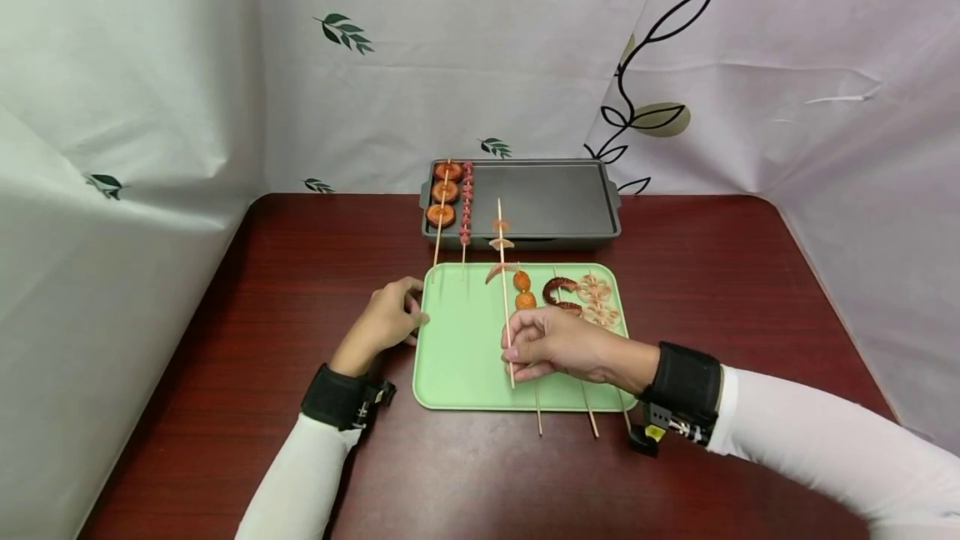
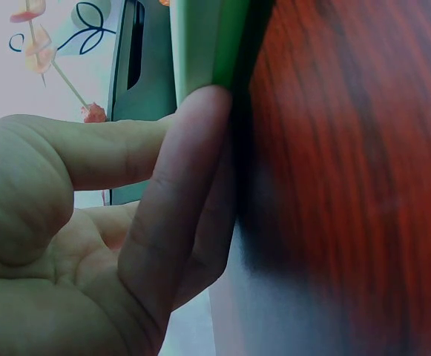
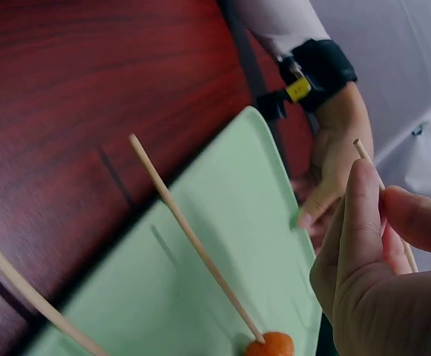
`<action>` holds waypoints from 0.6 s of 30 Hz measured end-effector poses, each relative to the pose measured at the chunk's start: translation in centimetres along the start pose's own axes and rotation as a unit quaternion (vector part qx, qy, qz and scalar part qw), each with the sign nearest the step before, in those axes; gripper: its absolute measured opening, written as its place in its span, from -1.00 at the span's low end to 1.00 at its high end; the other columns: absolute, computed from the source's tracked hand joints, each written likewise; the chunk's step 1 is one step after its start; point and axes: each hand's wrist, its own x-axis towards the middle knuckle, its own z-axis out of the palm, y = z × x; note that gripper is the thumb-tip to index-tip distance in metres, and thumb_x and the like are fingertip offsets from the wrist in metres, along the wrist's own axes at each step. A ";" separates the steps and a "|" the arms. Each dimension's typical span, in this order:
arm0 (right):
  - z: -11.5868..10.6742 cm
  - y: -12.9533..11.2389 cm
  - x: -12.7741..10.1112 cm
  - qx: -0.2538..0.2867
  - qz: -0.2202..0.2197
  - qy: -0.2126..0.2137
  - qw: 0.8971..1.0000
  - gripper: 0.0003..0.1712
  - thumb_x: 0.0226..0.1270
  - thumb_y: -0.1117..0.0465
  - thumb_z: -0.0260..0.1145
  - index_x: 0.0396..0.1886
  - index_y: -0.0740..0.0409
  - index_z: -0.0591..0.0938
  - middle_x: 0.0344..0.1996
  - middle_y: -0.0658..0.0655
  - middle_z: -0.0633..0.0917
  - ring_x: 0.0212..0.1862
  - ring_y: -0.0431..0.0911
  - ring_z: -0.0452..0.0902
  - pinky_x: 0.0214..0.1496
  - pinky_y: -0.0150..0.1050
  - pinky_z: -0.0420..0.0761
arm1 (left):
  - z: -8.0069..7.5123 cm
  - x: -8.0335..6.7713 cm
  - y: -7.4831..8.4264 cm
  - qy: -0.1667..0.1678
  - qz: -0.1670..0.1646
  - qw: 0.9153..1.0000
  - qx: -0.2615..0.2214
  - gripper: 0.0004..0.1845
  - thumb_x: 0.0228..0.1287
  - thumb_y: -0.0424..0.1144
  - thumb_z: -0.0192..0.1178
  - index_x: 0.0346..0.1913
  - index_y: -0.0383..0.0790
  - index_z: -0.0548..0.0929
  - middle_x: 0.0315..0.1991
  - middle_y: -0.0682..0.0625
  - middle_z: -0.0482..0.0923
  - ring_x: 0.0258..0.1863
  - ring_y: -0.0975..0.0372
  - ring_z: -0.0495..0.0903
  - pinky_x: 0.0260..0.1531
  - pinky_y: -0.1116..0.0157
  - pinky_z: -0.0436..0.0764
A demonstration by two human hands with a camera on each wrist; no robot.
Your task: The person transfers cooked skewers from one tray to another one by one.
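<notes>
My right hand (image 1: 516, 346) pinches a thin wooden skewer (image 1: 501, 243) threaded with pale shrimp pieces, its tip slanting up over the near rim of the dark baking pan (image 1: 558, 202). The right wrist view shows thumb and fingers (image 3: 363, 230) curled round that stick (image 3: 369, 159). My left hand (image 1: 411, 317) rests on the table, its fingers (image 2: 178, 185) pressed fairly straight against the left edge of the green tray (image 1: 457, 348). On the tray lie an orange-ball skewer (image 1: 522, 290), an octopus tentacle (image 1: 561, 292) and lotus-root slices (image 1: 597, 300).
Two loaded skewers, orange rounds (image 1: 443, 192) and small pink pieces (image 1: 467, 200), lie at the pan's left end. Stick ends (image 1: 591, 422) jut over the tray's near edge. White printed curtains (image 1: 150, 90) enclose the dark red table (image 1: 712, 273) on three sides.
</notes>
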 end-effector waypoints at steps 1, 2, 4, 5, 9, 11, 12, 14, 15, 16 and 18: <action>0.1 0.2 -0.1 0.000 0.002 -0.002 1.000 -0.91 0.48 0.47 0.24 -0.24 0.27 0.52 -0.41 0.04 0.70 -0.31 -0.18 0.70 -0.15 -0.32 0.82 | 0.0 0.0 0.0 0.000 0.000 1.000 0.000 -0.41 0.35 -0.49 0.29 0.41 -0.41 0.41 -0.35 -0.19 0.53 -0.60 0.15 0.62 -0.56 0.23 0.77; 0.3 0.3 -0.2 0.000 0.005 -0.005 1.000 -0.91 0.48 0.47 0.24 -0.25 0.27 0.52 -0.41 0.04 0.71 -0.31 -0.18 0.70 -0.15 -0.31 0.82 | 0.0 0.0 0.0 0.000 0.000 1.000 0.001 -0.41 0.35 -0.49 0.29 0.42 -0.41 0.41 -0.35 -0.19 0.53 -0.60 0.14 0.62 -0.56 0.23 0.77; 0.5 0.6 -0.3 0.000 0.011 -0.009 1.000 -0.92 0.48 0.47 0.24 -0.25 0.29 0.53 -0.40 0.05 0.72 -0.30 -0.18 0.71 -0.13 -0.30 0.82 | 0.0 0.1 0.0 -0.001 -0.001 1.000 0.000 -0.41 0.35 -0.49 0.29 0.42 -0.41 0.40 -0.35 -0.19 0.53 -0.59 0.14 0.62 -0.55 0.23 0.77; 0.6 0.8 -0.4 0.000 0.015 -0.011 1.000 -0.93 0.48 0.47 0.24 -0.24 0.30 0.53 -0.40 0.06 0.73 -0.29 -0.17 0.72 -0.12 -0.29 0.82 | 0.0 0.1 -0.1 -0.001 -0.002 1.000 0.000 -0.41 0.36 -0.49 0.28 0.42 -0.40 0.40 -0.34 -0.19 0.53 -0.59 0.14 0.62 -0.55 0.23 0.77; 1.0 1.4 -0.6 0.002 0.028 -0.011 1.000 -0.92 0.47 0.49 0.22 -0.25 0.31 0.53 -0.40 0.08 0.73 -0.29 -0.16 0.73 -0.12 -0.29 0.82 | 0.1 0.2 -0.1 0.000 -0.002 1.000 -0.001 -0.41 0.35 -0.49 0.29 0.42 -0.41 0.41 -0.34 -0.19 0.53 -0.59 0.15 0.63 -0.55 0.23 0.77; 1.1 1.7 -0.7 0.003 0.033 -0.008 0.999 -0.91 0.46 0.51 0.21 -0.26 0.30 0.52 -0.41 0.08 0.72 -0.30 -0.17 0.73 -0.14 -0.31 0.82 | 0.0 0.2 0.0 0.000 -0.002 1.000 -0.001 -0.41 0.35 -0.49 0.28 0.41 -0.41 0.41 -0.34 -0.19 0.52 -0.58 0.15 0.63 -0.55 0.23 0.77; 1.1 1.8 -0.7 0.004 0.035 -0.007 0.999 -0.90 0.45 0.52 0.21 -0.26 0.30 0.52 -0.41 0.08 0.72 -0.31 -0.17 0.73 -0.15 -0.32 0.82 | 0.1 0.2 0.0 0.001 -0.002 1.000 -0.001 -0.41 0.35 -0.49 0.29 0.41 -0.41 0.41 -0.34 -0.18 0.52 -0.58 0.15 0.63 -0.55 0.23 0.77; 1.1 2.0 -0.8 0.006 0.039 -0.005 0.999 -0.90 0.44 0.52 0.21 -0.27 0.30 0.52 -0.42 0.08 0.72 -0.32 -0.18 0.72 -0.16 -0.33 0.81 | 0.1 0.1 0.0 0.002 -0.001 1.000 -0.001 -0.42 0.35 -0.50 0.29 0.41 -0.41 0.41 -0.34 -0.18 0.52 -0.58 0.16 0.62 -0.56 0.23 0.77; 1.1 2.1 -0.8 0.007 0.040 -0.004 0.999 -0.90 0.43 0.52 0.22 -0.27 0.30 0.52 -0.42 0.08 0.72 -0.32 -0.18 0.72 -0.16 -0.33 0.81 | 0.1 0.1 0.1 0.002 -0.001 1.000 -0.001 -0.42 0.35 -0.50 0.29 0.41 -0.41 0.42 -0.34 -0.18 0.52 -0.58 0.16 0.63 -0.56 0.23 0.77; 1.1 2.2 -0.8 0.009 0.041 -0.003 0.999 -0.90 0.43 0.52 0.23 -0.27 0.31 0.52 -0.42 0.09 0.73 -0.32 -0.18 0.73 -0.16 -0.33 0.81 | 0.1 0.1 0.1 0.002 -0.002 1.000 -0.001 -0.42 0.35 -0.49 0.29 0.41 -0.41 0.42 -0.34 -0.18 0.52 -0.58 0.16 0.63 -0.55 0.23 0.77; 1.1 2.4 -0.8 0.011 0.043 -0.004 0.999 -0.90 0.43 0.52 0.23 -0.28 0.31 0.52 -0.42 0.09 0.73 -0.31 -0.18 0.73 -0.15 -0.32 0.82 | 0.1 0.1 0.1 0.002 -0.002 1.000 -0.001 -0.42 0.35 -0.50 0.29 0.41 -0.41 0.42 -0.34 -0.18 0.53 -0.59 0.16 0.63 -0.55 0.23 0.77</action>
